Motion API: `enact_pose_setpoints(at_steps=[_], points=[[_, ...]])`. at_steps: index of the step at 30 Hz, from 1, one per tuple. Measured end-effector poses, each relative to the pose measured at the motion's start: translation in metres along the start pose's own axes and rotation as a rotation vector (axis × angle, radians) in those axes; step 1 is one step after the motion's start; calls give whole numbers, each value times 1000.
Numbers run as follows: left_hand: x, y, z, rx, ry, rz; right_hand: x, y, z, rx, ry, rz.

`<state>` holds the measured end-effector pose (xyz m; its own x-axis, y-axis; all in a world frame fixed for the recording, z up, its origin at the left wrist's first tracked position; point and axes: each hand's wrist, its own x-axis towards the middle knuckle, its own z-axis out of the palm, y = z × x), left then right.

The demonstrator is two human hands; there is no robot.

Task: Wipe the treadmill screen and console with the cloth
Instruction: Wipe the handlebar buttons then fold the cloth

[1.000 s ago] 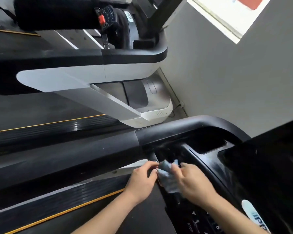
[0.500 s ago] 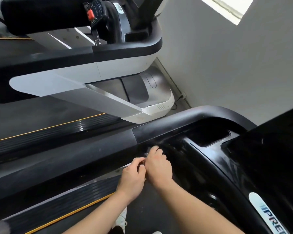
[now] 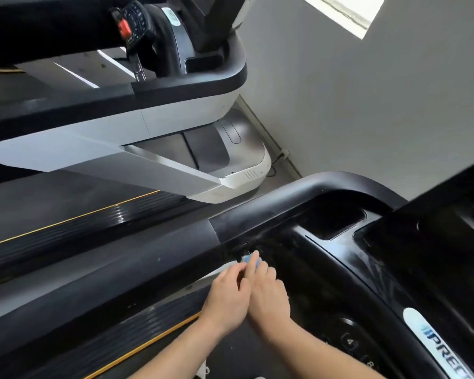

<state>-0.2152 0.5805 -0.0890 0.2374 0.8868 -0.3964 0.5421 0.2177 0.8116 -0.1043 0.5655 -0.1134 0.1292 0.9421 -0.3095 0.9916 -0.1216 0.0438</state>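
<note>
The treadmill's glossy black console (image 3: 337, 263) fills the lower right, with a recessed tray and a dark screen (image 3: 435, 242) at the far right edge. Both hands meet at the console's left end. My right hand (image 3: 268, 294) presses a small blue cloth (image 3: 247, 259) against the black surface; only a corner of the cloth shows past the fingertips. My left hand (image 3: 227, 296) lies against the right one with its fingers curled by the cloth; whether it grips the cloth is hidden.
A black handrail (image 3: 326, 184) curves around the console's far side. Number keys (image 3: 349, 341) sit on the console near my right wrist. A second treadmill (image 3: 175, 119), white and black, stands to the left. A grey wall (image 3: 367, 105) rises behind.
A second ago the cloth was held loosely between both hands. It is now pressed flat under the right fingers, further up the console's left end, and the hands lie close together.
</note>
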Motion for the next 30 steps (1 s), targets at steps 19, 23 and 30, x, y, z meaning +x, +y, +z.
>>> enact_pose_setpoints(at_steps=[19,23,30], points=[[-34,16,0,72,-267,125,-32,10,-5,63,-35,56],[2,23,-8,111,-218,175,-3,-4,-30,188,-55,110],[20,49,-15,254,-180,432,-9,28,-69,663,-73,284]])
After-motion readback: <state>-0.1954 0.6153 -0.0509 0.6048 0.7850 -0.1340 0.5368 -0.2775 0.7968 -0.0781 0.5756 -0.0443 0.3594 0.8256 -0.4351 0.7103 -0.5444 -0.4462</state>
